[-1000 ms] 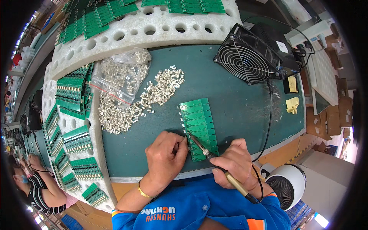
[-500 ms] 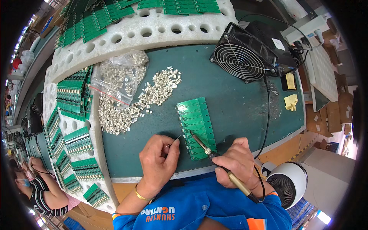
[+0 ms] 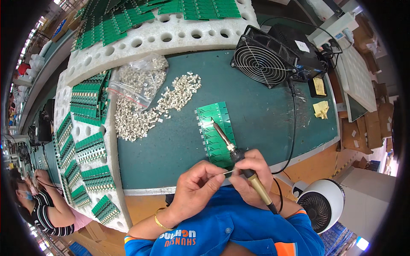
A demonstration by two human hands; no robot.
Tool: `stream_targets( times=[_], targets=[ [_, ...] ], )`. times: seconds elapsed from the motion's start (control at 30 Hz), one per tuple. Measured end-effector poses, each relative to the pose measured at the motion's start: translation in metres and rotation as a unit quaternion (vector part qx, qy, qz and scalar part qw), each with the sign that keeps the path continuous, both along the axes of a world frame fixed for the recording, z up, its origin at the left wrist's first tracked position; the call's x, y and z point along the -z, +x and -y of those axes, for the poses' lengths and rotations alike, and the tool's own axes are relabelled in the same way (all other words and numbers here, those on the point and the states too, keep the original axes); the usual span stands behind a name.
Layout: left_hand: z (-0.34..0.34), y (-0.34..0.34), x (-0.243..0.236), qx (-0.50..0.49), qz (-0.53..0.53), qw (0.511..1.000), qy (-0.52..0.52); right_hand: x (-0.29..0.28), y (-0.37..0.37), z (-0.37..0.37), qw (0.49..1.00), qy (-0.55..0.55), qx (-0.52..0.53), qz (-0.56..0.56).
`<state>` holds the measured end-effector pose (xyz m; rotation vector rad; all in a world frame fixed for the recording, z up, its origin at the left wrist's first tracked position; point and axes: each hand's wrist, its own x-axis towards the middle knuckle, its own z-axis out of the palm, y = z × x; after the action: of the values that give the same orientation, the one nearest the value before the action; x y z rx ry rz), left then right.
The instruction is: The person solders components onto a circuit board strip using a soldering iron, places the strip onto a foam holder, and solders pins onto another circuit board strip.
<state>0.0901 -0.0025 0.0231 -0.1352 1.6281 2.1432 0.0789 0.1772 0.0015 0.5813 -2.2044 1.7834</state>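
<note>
While fingers (image 3: 209,169) pinch thin wire (image 3: 229,172), flat rectangular board (image 3: 211,135)

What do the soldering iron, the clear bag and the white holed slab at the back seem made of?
Soldering iron: shiny, probably metal barrel, by its glint; black grip, perhaps matte plastic or rubber; gold-coloured handle, material unclear. Bag: thin, glossy clear plastic, by its wrinkles and see-through sides. Slab: matte white foam, probably polystyrene, by its grainy surface.

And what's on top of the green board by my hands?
The soldering iron in your right hand extends over the green board; I can't tell whether they touch. The iron and left hand hide some of its near end.
</note>
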Motion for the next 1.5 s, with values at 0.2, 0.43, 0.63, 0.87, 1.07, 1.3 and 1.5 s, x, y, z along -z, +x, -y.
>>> stream_targets(
  times=[0.2, 0.43, 0.63, 0.87, 1.07, 1.3, 1.5],
  targets=[
    [-0.003, 0.003, -0.007, 0.007, -0.172, 0.977, -0.129, -0.001, 0.009, 0.002, 0.994, -0.073, 0.009, 0.082],
    [0.017, 0.013, -0.010, 0.034, -0.158, 0.970, -0.179, -0.007, 0.007, -0.011, 0.995, -0.077, 0.002, 0.062],
    [0.031, 0.023, -0.009, 0.026, -0.211, 0.948, -0.237, -0.011, 0.002, -0.017, 0.997, -0.036, -0.027, 0.061],
    [0.037, 0.023, 0.001, -0.116, -0.267, 0.905, -0.310, -0.010, 0.005, -0.035, 1.000, 0.029, -0.005, 0.005],
    [0.026, 0.014, 0.007, -0.153, -0.246, 0.892, -0.347, -0.005, 0.002, -0.029, 0.999, 0.049, 0.004, -0.012],
    [0.018, 0.003, 0.009, -0.139, -0.285, 0.873, -0.370, -0.004, -0.007, -0.024, 0.997, 0.066, 0.009, -0.044],
    [0.017, 0.000, 0.015, -0.125, -0.302, 0.862, -0.388, 0.000, -0.012, -0.020, 0.995, 0.078, 0.010, -0.055]
  ],
)
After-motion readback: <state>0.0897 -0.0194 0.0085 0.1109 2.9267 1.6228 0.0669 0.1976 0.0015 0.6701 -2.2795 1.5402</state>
